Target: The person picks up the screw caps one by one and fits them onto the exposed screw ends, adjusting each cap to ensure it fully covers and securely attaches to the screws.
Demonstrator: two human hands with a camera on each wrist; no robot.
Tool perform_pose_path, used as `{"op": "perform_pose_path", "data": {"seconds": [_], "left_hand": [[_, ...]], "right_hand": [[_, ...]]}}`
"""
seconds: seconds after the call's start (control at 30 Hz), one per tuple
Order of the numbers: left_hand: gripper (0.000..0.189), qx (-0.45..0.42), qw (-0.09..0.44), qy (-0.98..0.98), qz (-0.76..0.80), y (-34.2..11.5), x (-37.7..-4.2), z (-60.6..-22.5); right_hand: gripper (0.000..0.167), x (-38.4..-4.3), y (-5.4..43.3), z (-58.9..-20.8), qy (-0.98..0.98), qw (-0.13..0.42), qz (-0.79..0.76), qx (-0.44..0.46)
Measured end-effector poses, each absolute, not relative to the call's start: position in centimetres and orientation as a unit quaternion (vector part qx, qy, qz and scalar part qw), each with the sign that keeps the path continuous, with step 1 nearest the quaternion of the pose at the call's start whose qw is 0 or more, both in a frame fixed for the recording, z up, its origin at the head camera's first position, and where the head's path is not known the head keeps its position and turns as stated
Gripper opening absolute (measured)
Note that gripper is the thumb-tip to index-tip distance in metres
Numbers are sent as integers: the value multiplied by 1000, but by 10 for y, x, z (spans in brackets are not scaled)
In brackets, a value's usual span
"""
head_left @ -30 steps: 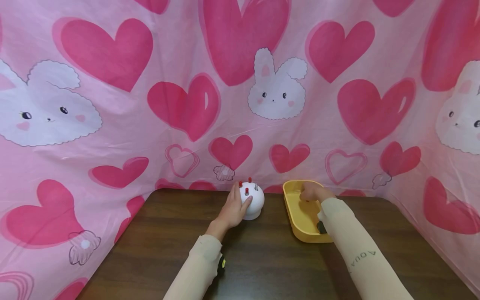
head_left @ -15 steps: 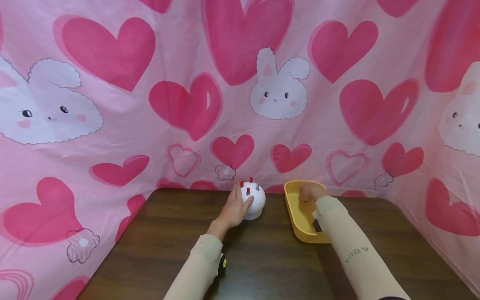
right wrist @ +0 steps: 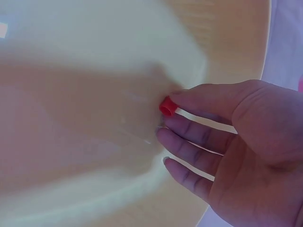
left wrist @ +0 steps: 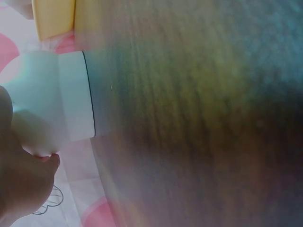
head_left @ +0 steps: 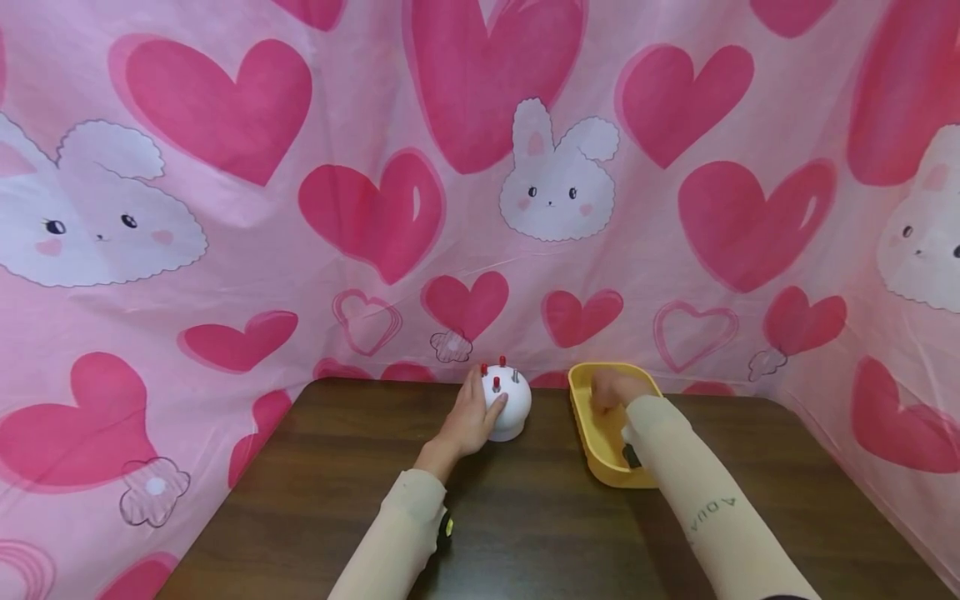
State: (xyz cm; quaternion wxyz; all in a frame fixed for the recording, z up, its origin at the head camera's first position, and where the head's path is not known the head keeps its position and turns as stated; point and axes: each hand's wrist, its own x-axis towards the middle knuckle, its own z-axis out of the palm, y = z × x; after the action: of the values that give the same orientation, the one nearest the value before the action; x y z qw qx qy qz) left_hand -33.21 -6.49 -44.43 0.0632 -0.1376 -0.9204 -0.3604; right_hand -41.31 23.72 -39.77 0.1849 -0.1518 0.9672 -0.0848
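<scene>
A white dome on a short round base (head_left: 513, 410) stands near the table's back edge. Several metal posts stick up from its top; red caps (head_left: 497, 382) cover some, and one post (head_left: 515, 376) shows bare metal. My left hand (head_left: 463, 423) holds the dome from its left side, thumb at the front. To the right, my right hand (head_left: 618, 390) reaches down into a yellow tray (head_left: 609, 475). In the right wrist view, the thumb and index finger pinch a small hollow red cap (right wrist: 167, 107) above the tray floor, the other fingers loosely bent.
The brown wooden table (head_left: 525, 533) runs up to a pink cloth (head_left: 465, 242) printed with hearts and rabbits, which hangs behind and at both sides. My right sleeve (head_left: 697, 483) covers part of the tray's right side.
My right hand has shifted slightly left inside the tray, its forearm moving with it. The left hand keeps its hold on the dome.
</scene>
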Motion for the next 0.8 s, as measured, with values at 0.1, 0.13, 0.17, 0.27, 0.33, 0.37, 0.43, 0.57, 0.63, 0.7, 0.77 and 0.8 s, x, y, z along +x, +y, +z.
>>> {"op": "perform_pose_path", "data": {"seconds": [0.1, 0.13, 0.17, 0.27, 0.33, 0.37, 0.43, 0.57, 0.63, 0.7, 0.77, 0.8], "left_hand": [[85, -137, 63, -921, -360, -65, -333, -445], [85, -137, 62, -921, -359, -65, -333, -445], [85, -136, 62, -921, -358, -65, -333, -446], [85, -135, 60, -922, -358, -65, -333, -446], [86, -135, 60, -922, -359, -65, -332, -446], [86, -135, 61, -922, -358, -64, -332, -446], [86, -134, 59, -923, -356, -64, -332, -446], [86, -133, 57, -923, -356, -65, -332, -446], [86, -133, 58, -922, -358, -65, -332, -446], [87, -132, 59, -922, -358, -65, -332, -445], [86, -133, 61, -922, -359, -65, -332, -445], [86, -133, 62, -922, -359, -65, -332, -445]], "right_hand": [[23, -408, 233, -397, 968, 179, -70, -161], [24, -406, 230, -396, 968, 182, -68, -156], [26, -406, 230, -396, 968, 181, -65, -161], [25, -407, 230, -395, 960, 195, -86, -181], [21, -406, 231, -393, 950, 212, -127, -193], [17, -405, 232, -392, 943, 222, -149, -199], [12, -403, 232, -391, 930, 237, -197, -200], [16, -396, 233, -388, 914, 235, -276, -183], [17, -394, 233, -386, 909, 221, -313, -161], [18, -392, 234, -385, 906, 205, -339, -148], [20, -391, 234, -385, 903, 190, -360, -141], [20, -390, 235, -384, 901, 184, -367, -141]]}}
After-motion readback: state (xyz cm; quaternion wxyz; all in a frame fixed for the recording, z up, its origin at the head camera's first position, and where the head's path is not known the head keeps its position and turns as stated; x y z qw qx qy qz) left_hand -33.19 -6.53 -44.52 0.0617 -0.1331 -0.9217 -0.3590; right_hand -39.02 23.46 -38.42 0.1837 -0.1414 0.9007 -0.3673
